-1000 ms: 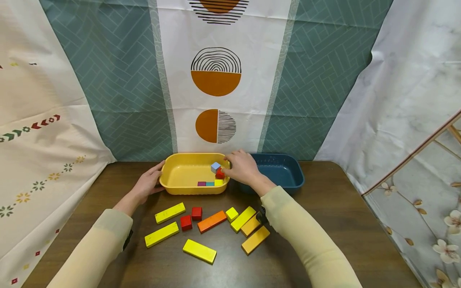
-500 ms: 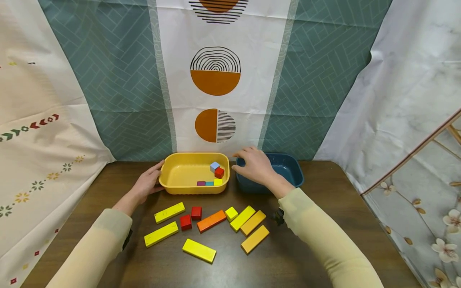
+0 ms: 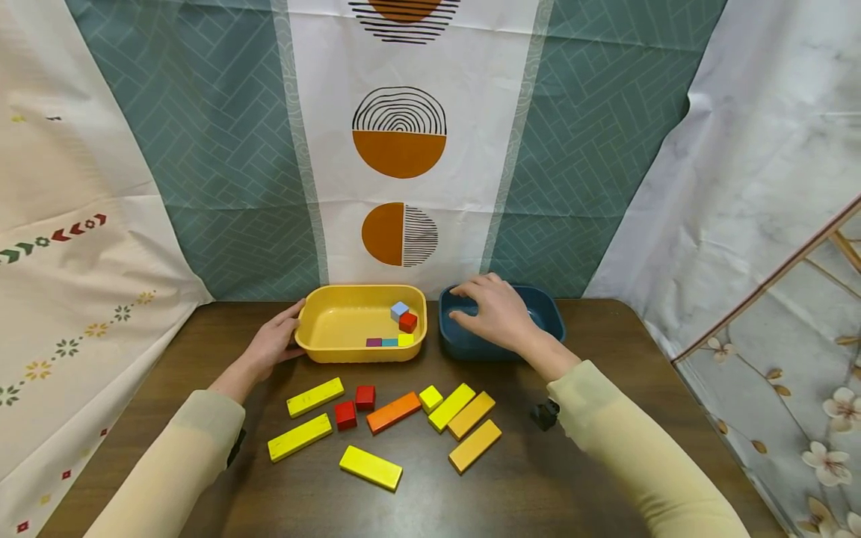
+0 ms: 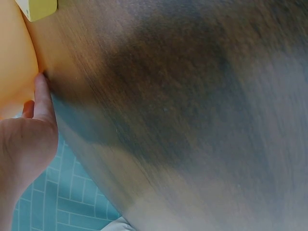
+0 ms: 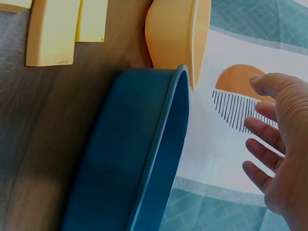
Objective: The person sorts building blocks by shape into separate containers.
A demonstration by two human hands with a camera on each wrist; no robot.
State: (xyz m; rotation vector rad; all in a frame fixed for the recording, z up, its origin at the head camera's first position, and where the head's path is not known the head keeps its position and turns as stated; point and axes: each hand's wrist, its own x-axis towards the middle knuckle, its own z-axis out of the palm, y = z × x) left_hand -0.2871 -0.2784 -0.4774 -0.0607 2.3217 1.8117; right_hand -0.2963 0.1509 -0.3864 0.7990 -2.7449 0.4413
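A yellow plastic tub [image 3: 356, 355] stands at the back of the table. Inside it, at the right, are a red cube [image 3: 407, 322], a pale blue cube [image 3: 400, 311] and a row of purple, teal and yellow blocks [image 3: 406, 339]. My left hand [image 3: 272, 344] rests against the tub's left end; in the left wrist view an extended finger [image 4: 44, 98] touches its wall. My right hand [image 3: 501, 314] hovers over the dark blue tub [image 3: 467, 346], fingers spread and holding nothing. In the right wrist view the hand [image 5: 284, 139] is apart from the blue rim.
In front of the tubs lie several yellow planks [image 3: 371, 468], an orange plank [image 3: 394, 412], two light orange planks [image 3: 474, 446], two red cubes [image 3: 346, 415] and a yellow cube [image 3: 430, 399]. A patterned cloth [image 3: 403, 246] hangs right behind the tubs.
My right hand has let go of the red cube in the yellow tub, then moved right to above the blue tub. The left hand has stayed at the yellow tub's side.
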